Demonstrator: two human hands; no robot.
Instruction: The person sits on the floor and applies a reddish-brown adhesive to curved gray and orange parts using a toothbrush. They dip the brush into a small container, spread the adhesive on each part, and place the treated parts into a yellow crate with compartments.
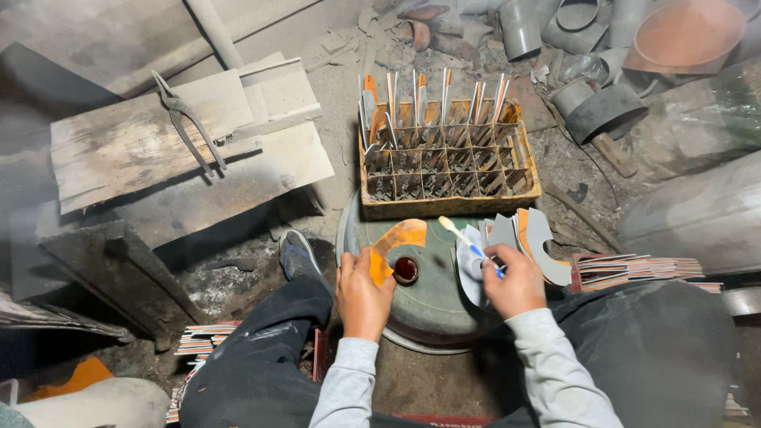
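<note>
Head view: the left hand rests on a round green drum lid, its fingers closed on the lower end of a curved orange sheet piece that lies flat on the lid. Just beside that piece, near the lid's middle, sits a small round pot of dark red liquid. The right hand is closed around a thin brush with a blue handle and pale tip, the tip pointing up and left over the lid. Under and behind this hand a fan of grey and orange-edged curved pieces leans at the lid's right edge. To the right, a flat stack of similar sheets lies well apart from the hands. Beyond the lid stands a yellow divided crate with pieces standing upright in its far cells. On the left, tongs lie on a grey board. A grey shoe shows by the lid's left edge. Grey pipe sections lie on the floor at upper right.
</note>
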